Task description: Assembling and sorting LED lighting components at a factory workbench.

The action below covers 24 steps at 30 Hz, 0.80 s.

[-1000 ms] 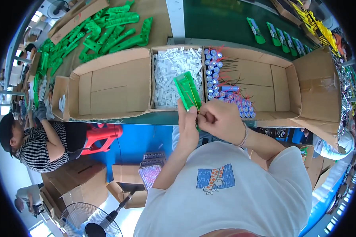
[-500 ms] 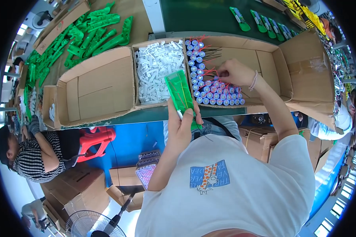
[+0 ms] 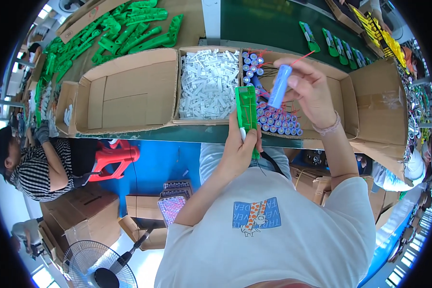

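My left hand (image 3: 242,146) is closed around a green plastic casing (image 3: 245,108), a long hollow shell with thin wires in it and a small white part near the thumb. Just right of it, my right hand (image 3: 308,91) grips a blue cylindrical battery (image 3: 280,87) with a red wire at its top end, held up above the box. Below the right hand, many such batteries (image 3: 277,121) stand upright in a cardboard box (image 3: 327,91), with red and black wires sticking out. The casing's lower end is partly hidden by my left fingers.
Left of the batteries is a carton of small white plastic parts (image 3: 209,84), then a shallow cardboard box (image 3: 137,96). Green casings (image 3: 129,36) are heaped behind. Several filled casings (image 3: 329,42) lie on the green bench. A person in stripes (image 3: 41,165) sits at far left.
My right hand has lifted a battery out of the box and brought it toward the casing. The left hand has turned the casing more upright, its open side showing.
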Motion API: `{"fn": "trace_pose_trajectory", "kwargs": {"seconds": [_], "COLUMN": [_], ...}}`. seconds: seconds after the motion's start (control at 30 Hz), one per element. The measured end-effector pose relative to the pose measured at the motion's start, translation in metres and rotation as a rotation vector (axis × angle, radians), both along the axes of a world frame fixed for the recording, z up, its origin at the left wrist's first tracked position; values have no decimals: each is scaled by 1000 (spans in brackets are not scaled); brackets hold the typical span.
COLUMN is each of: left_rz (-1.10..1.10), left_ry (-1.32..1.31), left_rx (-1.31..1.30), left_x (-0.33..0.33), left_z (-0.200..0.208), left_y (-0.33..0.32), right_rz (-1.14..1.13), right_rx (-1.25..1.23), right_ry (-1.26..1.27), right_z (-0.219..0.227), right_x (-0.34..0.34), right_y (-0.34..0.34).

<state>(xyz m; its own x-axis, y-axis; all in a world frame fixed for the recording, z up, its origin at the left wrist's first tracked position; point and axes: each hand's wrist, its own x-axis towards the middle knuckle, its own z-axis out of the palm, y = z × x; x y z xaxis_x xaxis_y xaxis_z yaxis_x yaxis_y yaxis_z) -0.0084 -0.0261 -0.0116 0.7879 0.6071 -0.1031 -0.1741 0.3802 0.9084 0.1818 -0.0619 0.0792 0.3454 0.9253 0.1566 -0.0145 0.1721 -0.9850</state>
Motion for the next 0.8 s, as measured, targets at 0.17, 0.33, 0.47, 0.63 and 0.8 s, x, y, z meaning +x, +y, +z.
{"fn": "trace_pose_trajectory", "kwargs": {"seconds": [0.17, 0.33, 0.47, 0.63, 0.8], "left_rz": [83, 116, 110, 63, 131], "left_ry": [-29, 51, 53, 114, 191], "left_rx": [15, 63, 185, 235, 501], "left_x": [3, 4, 0, -14, -22], "left_z": [3, 5, 6, -12, -12], "left_y": [-4, -1, -1, 8, 10], "right_rz": [25, 238, 260, 233, 322], "right_rx": [-144, -376, -551, -489, -373], "right_ry": [218, 102, 90, -254, -574], "right_z": [-27, -42, -34, -26, -29], "right_x": [-9, -30, -33, -38, -36], "right_y": [-3, -18, -9, 5, 19]}}
